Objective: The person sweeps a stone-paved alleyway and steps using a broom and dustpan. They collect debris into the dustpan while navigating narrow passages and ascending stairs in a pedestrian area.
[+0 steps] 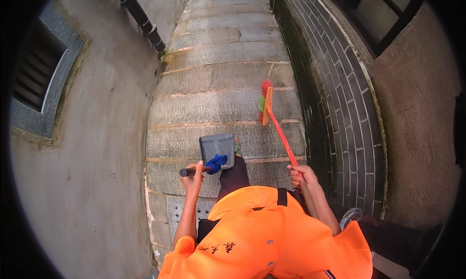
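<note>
One barred window point(35, 77) sat in the plaster wall point(109, 157) at far left, a dark drainpipe point(140, 19) to its right. Next came the left hand point(193, 180), closed round the handle of a gray dustpan point(213, 144); a blue bundle point(217, 161) hung at the pan's near edge. Rightward, a broom point(282, 137) slanted over the stone paving point(194, 104), its red-and-green bristles facing left, its shaft gripped by the right hand point(302, 175). Gray brickwork point(352, 114) rose beyond.

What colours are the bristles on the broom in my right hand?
Red and bright green: the bristles show best in the head view.
</note>
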A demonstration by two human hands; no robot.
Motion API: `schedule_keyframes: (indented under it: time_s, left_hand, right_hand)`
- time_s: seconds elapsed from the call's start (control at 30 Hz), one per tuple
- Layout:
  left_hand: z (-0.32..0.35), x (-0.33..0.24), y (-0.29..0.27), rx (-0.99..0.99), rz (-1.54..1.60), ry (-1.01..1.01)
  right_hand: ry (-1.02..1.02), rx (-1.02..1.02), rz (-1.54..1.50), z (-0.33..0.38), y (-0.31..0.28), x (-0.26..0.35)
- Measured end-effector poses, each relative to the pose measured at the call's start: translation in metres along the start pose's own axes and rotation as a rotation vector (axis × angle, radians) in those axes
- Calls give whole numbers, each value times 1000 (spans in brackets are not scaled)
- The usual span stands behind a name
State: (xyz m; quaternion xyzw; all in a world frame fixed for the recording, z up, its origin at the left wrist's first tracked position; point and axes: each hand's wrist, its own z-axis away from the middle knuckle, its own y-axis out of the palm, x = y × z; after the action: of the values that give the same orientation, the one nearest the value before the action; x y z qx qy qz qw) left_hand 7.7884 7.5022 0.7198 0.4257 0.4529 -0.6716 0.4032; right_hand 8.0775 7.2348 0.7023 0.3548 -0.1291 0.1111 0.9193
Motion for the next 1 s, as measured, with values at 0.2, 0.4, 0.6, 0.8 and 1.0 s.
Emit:
schedule_keyframes:
  time_s: [0.2, 0.4, 0.6, 0.8, 1.0]
  left_hand:
    - [-177, -46, 62, 40, -25, 126]
    - [-317, -102, 102, 68, -232, 175]
    - [-451, -149, 171, 64, -112, 165]
    - [-581, -216, 241, 17, -75, 113]
    - [-684, -298, 314, 7, -67, 83]
  right_hand:
    - [2, -97, -90, -101, 49, 101]
    - [-73, -62, -201, -173, 111, 193]
    - [-61, -74, -177, -282, 139, 287]
    - [-26, -45, -218, -410, 184, 427]
    - [-36, 33, -177, -487, 252, 579]
